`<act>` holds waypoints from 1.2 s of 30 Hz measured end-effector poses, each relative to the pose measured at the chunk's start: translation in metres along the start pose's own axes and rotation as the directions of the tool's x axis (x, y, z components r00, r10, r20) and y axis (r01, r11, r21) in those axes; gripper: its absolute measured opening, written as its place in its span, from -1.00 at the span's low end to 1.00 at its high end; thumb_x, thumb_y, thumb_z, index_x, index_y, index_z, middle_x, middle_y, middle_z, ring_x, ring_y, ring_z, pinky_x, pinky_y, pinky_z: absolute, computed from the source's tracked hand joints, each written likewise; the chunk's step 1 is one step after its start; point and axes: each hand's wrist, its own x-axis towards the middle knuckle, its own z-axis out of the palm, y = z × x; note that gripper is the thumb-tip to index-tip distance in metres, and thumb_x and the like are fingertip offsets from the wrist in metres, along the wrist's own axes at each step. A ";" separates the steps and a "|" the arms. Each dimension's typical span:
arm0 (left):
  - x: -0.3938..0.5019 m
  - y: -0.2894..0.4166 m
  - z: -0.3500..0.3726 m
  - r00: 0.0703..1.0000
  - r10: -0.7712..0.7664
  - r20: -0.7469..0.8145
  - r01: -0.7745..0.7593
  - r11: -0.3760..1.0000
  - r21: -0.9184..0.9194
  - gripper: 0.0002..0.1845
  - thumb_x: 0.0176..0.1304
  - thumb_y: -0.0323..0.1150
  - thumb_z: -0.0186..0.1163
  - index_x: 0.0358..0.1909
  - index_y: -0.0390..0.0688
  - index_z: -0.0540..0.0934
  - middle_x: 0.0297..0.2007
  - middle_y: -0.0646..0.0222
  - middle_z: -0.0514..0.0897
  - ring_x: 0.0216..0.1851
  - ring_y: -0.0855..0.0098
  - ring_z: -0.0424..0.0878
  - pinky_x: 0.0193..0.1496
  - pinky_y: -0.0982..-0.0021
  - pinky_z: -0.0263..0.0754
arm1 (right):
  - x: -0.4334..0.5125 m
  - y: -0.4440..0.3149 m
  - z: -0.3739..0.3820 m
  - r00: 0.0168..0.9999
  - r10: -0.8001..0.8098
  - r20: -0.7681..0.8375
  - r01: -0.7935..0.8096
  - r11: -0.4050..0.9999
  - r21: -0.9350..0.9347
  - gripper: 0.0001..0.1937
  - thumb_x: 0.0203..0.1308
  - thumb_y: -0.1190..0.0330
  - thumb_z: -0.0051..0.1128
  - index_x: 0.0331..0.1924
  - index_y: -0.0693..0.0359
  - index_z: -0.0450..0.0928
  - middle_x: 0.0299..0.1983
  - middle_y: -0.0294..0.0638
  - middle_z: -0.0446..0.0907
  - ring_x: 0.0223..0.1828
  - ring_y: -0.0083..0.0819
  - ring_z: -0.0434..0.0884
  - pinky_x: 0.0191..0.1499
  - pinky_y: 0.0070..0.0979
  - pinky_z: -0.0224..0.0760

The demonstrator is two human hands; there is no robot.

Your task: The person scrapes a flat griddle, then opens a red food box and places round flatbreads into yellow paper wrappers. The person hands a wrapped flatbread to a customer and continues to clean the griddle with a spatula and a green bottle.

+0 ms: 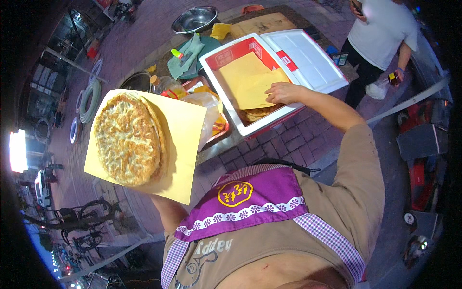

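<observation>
Round browned flatbreads, at least two stacked, lie on a square sheet of yellow paper at the left. My left forearm reaches under that sheet; the left hand itself is hidden beneath it. My right hand is at the right edge of another yellow paper sheet inside a white foam box with a red lining, its fingers bent on the paper. Below the paper's near edge, more flatbread shows in the box. The box's white lid lies open on the far right side.
A clear plastic bag and a tray of packets sit left of the box. Beyond are a green cloth, a steel basin and a wooden board. A person in a white shirt stands at the upper right.
</observation>
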 end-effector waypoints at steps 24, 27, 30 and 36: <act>0.018 -0.084 0.133 0.958 0.185 0.218 -0.176 0.983 -0.060 -0.28 0.40 0.21 -0.34 0.42 -0.04 0.02 0.34 0.22 0.22 0.29 0.16 0.31 0.30 0.06 0.31 | 0.132 -0.160 -0.174 0.605 0.677 -0.420 0.735 -0.272 0.621 -0.24 0.33 -0.17 -0.20 0.37 0.27 0.08 0.31 -0.13 0.28 0.29 -0.33 0.32 0.34 -0.28 0.13; 0.029 -0.112 0.151 0.962 0.220 0.161 -0.245 0.956 0.160 -0.16 0.30 0.37 -0.40 0.43 0.00 -0.02 0.36 0.13 0.15 0.35 0.06 0.21 0.33 -0.07 0.25 | 0.138 -0.166 -0.200 0.649 0.748 -0.140 0.697 -0.512 0.502 -0.38 0.39 -0.05 -0.22 0.33 0.24 0.14 0.26 -0.10 0.33 0.27 -0.23 0.34 0.34 -0.25 0.13; 0.035 -0.127 0.150 0.921 0.056 0.386 0.078 0.943 -0.324 -0.23 0.29 0.29 -0.22 0.38 -0.01 0.17 0.37 0.24 0.21 0.33 0.08 0.25 0.33 -0.03 0.23 | 0.120 -0.160 -0.212 0.567 0.822 0.056 0.645 -0.486 0.590 -0.41 0.43 -0.03 -0.34 0.32 0.25 0.16 0.25 -0.06 0.36 0.24 -0.18 0.38 0.33 -0.23 0.18; 0.033 -0.123 0.154 0.851 -0.302 0.429 0.376 0.922 -0.096 -0.21 0.27 0.22 -0.06 0.36 -0.15 0.18 0.29 0.08 0.29 0.24 0.08 0.36 0.24 -0.02 0.38 | 0.096 -0.158 -0.217 0.472 0.841 0.264 0.622 -0.530 0.577 -0.40 0.42 -0.06 -0.36 0.29 0.24 0.23 0.26 -0.06 0.37 0.24 -0.22 0.42 0.32 -0.24 0.23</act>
